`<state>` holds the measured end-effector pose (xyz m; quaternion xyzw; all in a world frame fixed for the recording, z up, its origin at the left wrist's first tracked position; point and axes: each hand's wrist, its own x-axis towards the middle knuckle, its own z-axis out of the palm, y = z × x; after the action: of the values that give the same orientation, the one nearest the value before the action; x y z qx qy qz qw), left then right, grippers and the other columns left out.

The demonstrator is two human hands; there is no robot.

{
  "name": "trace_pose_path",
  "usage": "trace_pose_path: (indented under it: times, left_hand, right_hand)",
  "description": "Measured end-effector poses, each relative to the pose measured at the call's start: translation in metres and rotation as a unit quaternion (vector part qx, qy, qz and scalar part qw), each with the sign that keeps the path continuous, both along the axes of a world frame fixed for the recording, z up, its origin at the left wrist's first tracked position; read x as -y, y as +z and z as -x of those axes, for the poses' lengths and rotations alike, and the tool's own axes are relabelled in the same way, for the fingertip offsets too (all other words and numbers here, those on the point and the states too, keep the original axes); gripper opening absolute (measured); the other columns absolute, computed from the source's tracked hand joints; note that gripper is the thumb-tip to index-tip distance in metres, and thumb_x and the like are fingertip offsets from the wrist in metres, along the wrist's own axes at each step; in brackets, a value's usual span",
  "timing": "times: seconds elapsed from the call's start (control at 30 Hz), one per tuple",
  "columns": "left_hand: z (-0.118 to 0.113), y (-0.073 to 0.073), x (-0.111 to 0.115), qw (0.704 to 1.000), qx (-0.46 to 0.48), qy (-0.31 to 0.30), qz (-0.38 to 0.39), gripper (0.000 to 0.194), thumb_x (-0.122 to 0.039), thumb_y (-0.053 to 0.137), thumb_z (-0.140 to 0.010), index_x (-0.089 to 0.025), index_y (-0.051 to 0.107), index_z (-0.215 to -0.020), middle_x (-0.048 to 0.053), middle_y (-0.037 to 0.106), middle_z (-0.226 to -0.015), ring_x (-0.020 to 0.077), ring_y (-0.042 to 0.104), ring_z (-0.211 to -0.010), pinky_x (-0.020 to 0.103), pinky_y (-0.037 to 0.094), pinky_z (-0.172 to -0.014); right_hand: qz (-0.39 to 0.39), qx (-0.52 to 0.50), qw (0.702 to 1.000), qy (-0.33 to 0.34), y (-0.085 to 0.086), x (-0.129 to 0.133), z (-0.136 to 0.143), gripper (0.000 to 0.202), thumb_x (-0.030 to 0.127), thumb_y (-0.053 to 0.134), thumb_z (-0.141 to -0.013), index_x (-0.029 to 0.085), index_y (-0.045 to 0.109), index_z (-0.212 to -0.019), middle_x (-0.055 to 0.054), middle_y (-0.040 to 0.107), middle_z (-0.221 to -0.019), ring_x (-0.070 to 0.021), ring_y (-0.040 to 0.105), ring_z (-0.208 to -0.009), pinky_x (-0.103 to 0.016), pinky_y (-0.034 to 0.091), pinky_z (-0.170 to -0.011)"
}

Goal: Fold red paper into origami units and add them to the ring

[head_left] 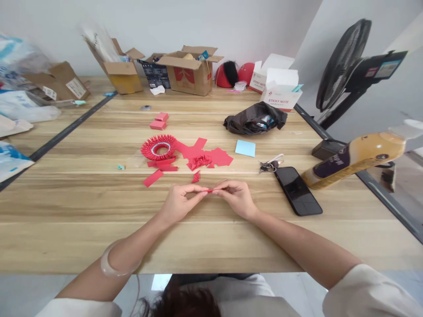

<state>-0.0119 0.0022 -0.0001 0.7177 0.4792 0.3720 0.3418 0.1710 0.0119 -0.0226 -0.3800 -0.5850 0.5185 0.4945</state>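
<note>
Between my two hands is a small folded piece of red paper (210, 190), mostly covered by the fingertips. My left hand (180, 200) pinches its left end, and my right hand (236, 197) pinches the right end. Just beyond the fingers lies a single folded red paper piece (196, 177). Farther out are a heap of folded red pieces (200, 161) and flat red paper slips (220, 157). To their left sits a ring of interlocked red folded paper (158, 140) with a pale blue inner band. Red paper strips (153, 178) lie in front of that ring.
On the right are a black phone (299, 191), keys (269, 166), a leaning yellow bottle (357, 158) and a fan (343, 66). A blue sticky pad (245, 148) and a black plastic bag (254, 119) lie farther back. Cardboard boxes (188, 72) line the wall.
</note>
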Motion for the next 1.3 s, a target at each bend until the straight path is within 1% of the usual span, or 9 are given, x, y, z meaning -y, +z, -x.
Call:
trace_pose_path:
  times: [0.23, 0.5, 0.6, 0.8, 0.93, 1.0, 1.1, 1.2, 1.3]
  left_hand:
    - [-0.0007, 0.0006, 0.0015, 1.0, -0.003, -0.005, 0.001, 0.017, -0.03, 0.061, -0.076, -0.017, 0.071, -0.081, 0.006, 0.073, -0.079, 0.0184, 0.067, -0.072, 0.026, 0.053, -0.068]
    - [-0.0007, 0.0021, 0.001, 0.999, 0.033, 0.013, 0.004, 0.016, -0.029, 0.059, -0.077, -0.016, 0.069, -0.077, 0.004, 0.071, -0.075, 0.0162, 0.065, -0.068, 0.023, 0.051, -0.064]
    - [-0.0011, 0.004, 0.0008, 0.998, 0.056, -0.002, 0.033, 0.015, -0.027, 0.061, -0.076, -0.014, 0.068, -0.076, 0.006, 0.071, -0.076, 0.0165, 0.065, -0.069, 0.023, 0.051, -0.064]
    - [-0.0018, 0.0064, -0.0017, 0.987, 0.09, -0.071, 0.115, 0.018, -0.03, 0.06, -0.076, -0.013, 0.065, -0.077, 0.008, 0.071, -0.077, 0.0192, 0.066, -0.073, 0.028, 0.052, -0.067]
    - [-0.0033, 0.0077, -0.0038, 0.984, 0.088, -0.071, 0.141, 0.017, -0.031, 0.062, -0.074, -0.014, 0.065, -0.074, 0.007, 0.07, -0.074, 0.0183, 0.065, -0.069, 0.027, 0.051, -0.064]
    - [-0.0038, 0.0074, -0.0048, 0.977, 0.104, -0.074, 0.169, 0.017, -0.031, 0.063, -0.073, -0.015, 0.063, -0.075, 0.007, 0.07, -0.075, 0.0187, 0.065, -0.072, 0.028, 0.051, -0.066]
    - [-0.0034, 0.0053, -0.0067, 0.971, 0.127, -0.061, 0.193, 0.016, -0.03, 0.064, -0.072, -0.015, 0.061, -0.076, 0.005, 0.069, -0.074, 0.0179, 0.065, -0.073, 0.028, 0.05, -0.07]
    - [-0.0027, 0.003, -0.0079, 0.967, 0.154, -0.047, 0.195, 0.016, -0.029, 0.065, -0.071, -0.015, 0.059, -0.075, 0.002, 0.066, -0.074, 0.0145, 0.062, -0.07, 0.026, 0.049, -0.067]
    - [-0.0033, 0.0022, -0.0071, 0.957, 0.181, -0.057, 0.218, 0.017, -0.027, 0.068, -0.069, -0.015, 0.056, -0.075, 0.0, 0.064, -0.074, 0.0126, 0.061, -0.069, 0.024, 0.048, -0.066]
  right_hand:
    - [0.011, 0.01, 0.999, 0.031, 0.003, -0.0007, -0.0016, 0.009, 0.028, 0.07, -0.068, 0.019, 0.068, -0.067, -0.003, 0.069, -0.069, -0.0151, 0.063, -0.065, -0.027, 0.051, -0.062]
    - [0.049, -0.012, 0.998, 0.048, -0.0015, -0.0032, -0.0006, 0.015, 0.03, 0.07, -0.067, 0.018, 0.068, -0.075, -0.004, 0.071, -0.077, -0.016, 0.065, -0.071, -0.03, 0.052, -0.07]
    - [0.055, -0.028, 0.996, 0.061, 0.0003, -0.0032, -0.0007, 0.013, 0.029, 0.07, -0.068, 0.017, 0.067, -0.074, -0.004, 0.071, -0.074, -0.0161, 0.065, -0.07, -0.03, 0.052, -0.069]
    - [0.05, -0.03, 0.995, 0.087, 0.0004, -0.0042, -0.0008, 0.017, 0.032, 0.068, -0.069, 0.016, 0.065, -0.074, -0.004, 0.069, -0.072, -0.0154, 0.064, -0.069, -0.03, 0.051, -0.069]
    - [0.025, 0.0, 0.999, 0.046, -0.0031, -0.0035, -0.0012, 0.016, 0.031, 0.067, -0.07, 0.016, 0.062, -0.073, -0.003, 0.067, -0.071, -0.0145, 0.063, -0.067, -0.028, 0.051, -0.066]
    - [0.005, 0.03, 0.999, 0.032, -0.0034, -0.0022, -0.0015, 0.013, 0.03, 0.065, -0.072, 0.017, 0.064, -0.074, -0.004, 0.067, -0.073, -0.0154, 0.063, -0.069, -0.028, 0.05, -0.067]
    - [-0.047, 0.076, 0.995, 0.039, -0.0014, -0.0006, -0.0017, 0.015, 0.03, 0.063, -0.075, 0.019, 0.067, -0.084, -0.006, 0.068, -0.085, -0.0174, 0.063, -0.078, -0.029, 0.05, -0.07]
    - [-0.109, 0.111, 0.986, 0.056, 0.0021, 0.0001, -0.0018, 0.027, 0.03, 0.066, -0.072, 0.022, 0.065, -0.097, -0.008, 0.064, -0.101, -0.0193, 0.061, -0.087, -0.029, 0.05, -0.068]
    - [-0.143, 0.127, 0.979, 0.075, 0.0048, 0.0008, -0.0019, 0.032, 0.029, 0.069, -0.07, 0.022, 0.064, -0.101, -0.008, 0.063, -0.103, -0.0199, 0.06, -0.092, -0.031, 0.049, -0.074]
